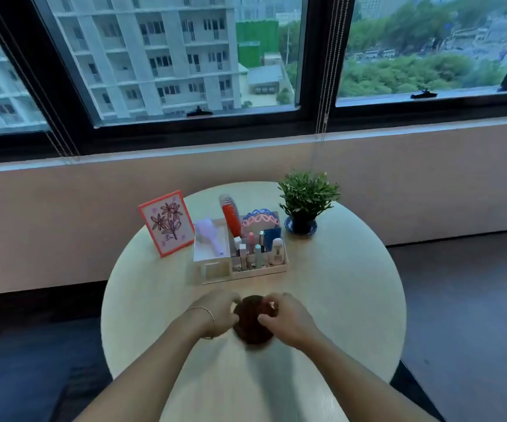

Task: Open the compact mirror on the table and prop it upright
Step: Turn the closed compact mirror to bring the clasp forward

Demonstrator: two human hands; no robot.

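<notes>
A round dark brown compact mirror (252,322) lies on the pale round table (352,300), near the middle. My left hand (217,310) grips its left edge, with fingers curled over the far rim. My right hand (288,319) holds its right edge, thumb on the lid and fingers at the far right rim. The compact's lid looks closed or barely raised; blur and my fingers hide the seam.
Behind the compact stands a white organiser (240,263) with brushes, headbands and cosmetics. A framed flower picture (166,222) is propped at the back left and a potted plant (305,202) at the back right. A low wall and windows lie beyond the table.
</notes>
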